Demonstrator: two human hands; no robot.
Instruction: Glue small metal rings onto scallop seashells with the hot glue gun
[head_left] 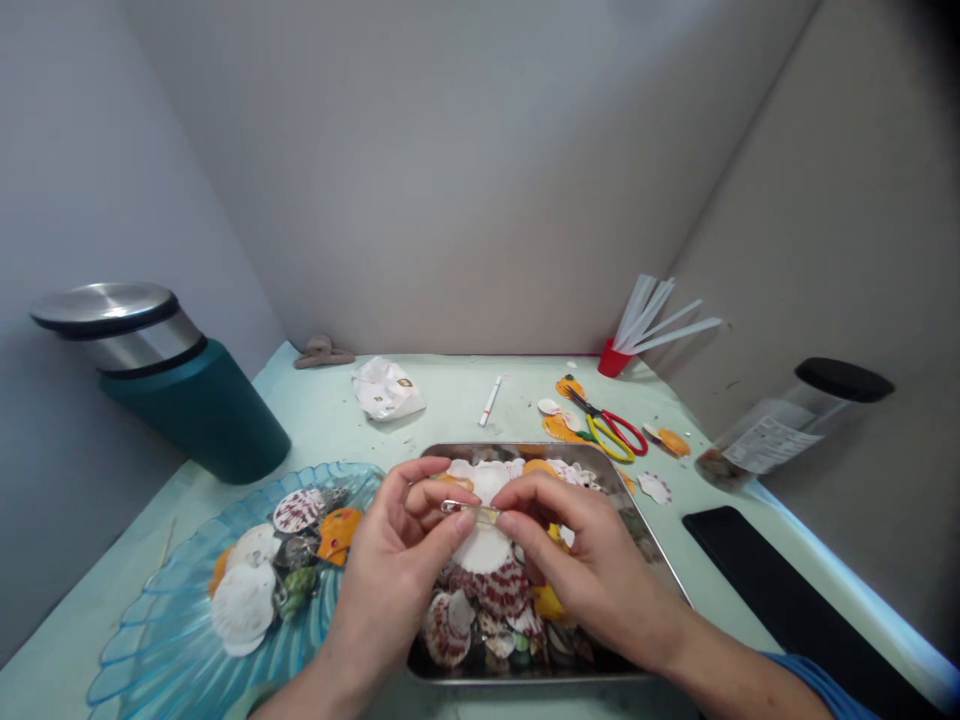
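Observation:
Above the metal tray, both my hands pinch a small silver safety pin held level. My left hand has its thumb and fingers closed on the rounded end. My right hand grips the other end, and its fingertips hide part of it. Right below lies a white scallop shell. More shells fill the tray, among them a purple-striped shell and a brown-and-white shell.
On the left, a blue glass dish holds shells beside a teal bottle. Scissors, a crumpled white packet and a white pen-like stick lie behind the tray. To the right are a red cup, a clear jar and a black slab.

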